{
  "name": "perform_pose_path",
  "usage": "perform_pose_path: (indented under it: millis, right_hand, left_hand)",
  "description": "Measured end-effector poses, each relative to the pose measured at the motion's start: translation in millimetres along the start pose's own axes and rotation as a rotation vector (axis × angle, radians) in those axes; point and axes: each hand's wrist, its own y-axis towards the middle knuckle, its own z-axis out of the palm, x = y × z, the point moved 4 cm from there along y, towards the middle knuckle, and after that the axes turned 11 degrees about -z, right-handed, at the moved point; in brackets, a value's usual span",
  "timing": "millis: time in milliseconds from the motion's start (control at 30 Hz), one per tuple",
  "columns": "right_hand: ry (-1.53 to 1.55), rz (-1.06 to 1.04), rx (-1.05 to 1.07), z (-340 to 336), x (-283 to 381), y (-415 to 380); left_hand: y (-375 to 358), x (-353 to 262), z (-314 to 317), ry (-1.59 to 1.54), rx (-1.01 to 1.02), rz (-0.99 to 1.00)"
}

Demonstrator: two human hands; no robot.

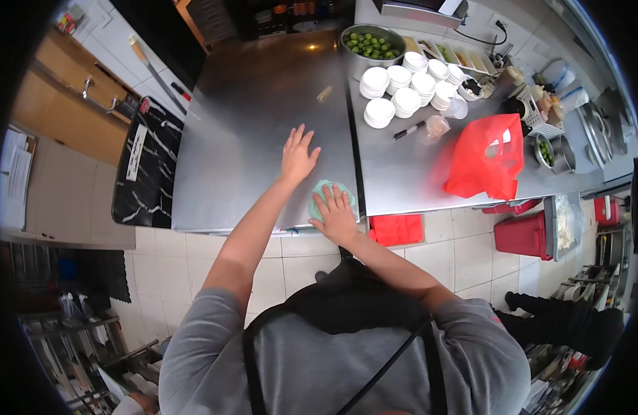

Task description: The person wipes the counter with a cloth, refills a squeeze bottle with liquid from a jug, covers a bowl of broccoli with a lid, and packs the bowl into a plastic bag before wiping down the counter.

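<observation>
My right hand (335, 216) lies with its fingers spread over a pale green cloth (324, 188), near the front right corner of the steel worktop (250, 138). Part of the cloth is hidden under the palm and fingers; the rest shows beyond the fingertips. Farther forward and to the left, my left hand (299, 155) is open above the same worktop, fingers extended and nothing in them. A small yellowish mark (324, 93) shows on the steel beyond it.
Right of a dark seam, a steel counter holds stacks of white lidded cups (406, 102), a pot of green fruit (372, 43), a marker (409, 130) and a red bag (486, 158). A black marble-patterned panel (147, 169) borders the left. Another person's dark-clothed legs (561, 319) show at right.
</observation>
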Motion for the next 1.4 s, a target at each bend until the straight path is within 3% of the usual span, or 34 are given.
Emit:
perform_pose_path:
  millis: [67, 167, 200, 267, 400, 467, 533, 633, 667, 733, 800, 833, 900, 967, 1067, 1233, 1400]
  right_hand:
    - [-0.004, 0.036, 0.025, -1, -16, 14]
    - [0.003, 0.116, 0.026, -3, -44, 41]
    - [0.002, 0.119, 0.023, -4, -54, 53]
    - [-0.027, 0.165, 0.032, -3, -77, 76]
    - [-0.074, 0.205, -0.065, 7, -136, 140]
    - [-0.116, 0.224, -0.159, 13, -173, 181]
    - [-0.175, 0.24, -0.244, 19, -206, 227]
    - [-0.106, 0.353, -0.171, 34, -253, 298]
    - [-0.156, 0.337, -0.172, 39, -262, 318]
    - [-0.21, 0.326, -0.136, 46, -275, 350]
    - [-0.21, 0.289, -0.113, 49, -274, 367]
    - [-0.202, 0.283, -0.111, 50, -267, 365]
    - [-0.177, 0.01, -0.03, 51, -244, 364]
    - [-0.148, -0.131, -0.011, 53, -208, 343]
    - [-0.109, -0.364, 0.044, 58, -145, 291]
    - [-0.022, -0.516, 0.128, 57, -59, 181]
    - [0.154, -0.597, 0.169, 16, -13, 66]
  left_hand:
    - [46, -6, 34, 0.259, 0.214, -0.217]
    - [110, -4, 73, 0.318, 0.257, -0.276]
    - [124, 0, 82, 0.319, 0.258, -0.272]
    - [147, 5, 99, 0.525, 0.166, -0.056]
    - [177, 53, 104, 0.442, 0.229, -0.16]
    - [158, 60, 72, 0.257, 0.014, -0.043]
    - [127, 71, 42, 0.027, 0.016, -0.147]
    - [45, 73, -5, -0.181, 0.017, -0.41]
    - [11, 77, -18, -0.272, -0.01, -0.446]
    - [-56, 75, -46, -0.469, -0.082, -0.763]
    - [-107, 60, -77, -0.531, -0.149, -0.915]
    - [-129, 54, -87, -0.628, -0.222, -0.954]
    - [-159, 48, -99, -0.726, -0.304, -0.982]
    - [-179, 46, -105, -0.773, -0.422, -1.077]
    - [-172, 32, -98, -0.938, -0.441, -1.098]
    - [-164, -1, -97, -0.909, -0.29, -0.928]
    - [-198, -43, -88, -0.992, -0.169, -0.897]
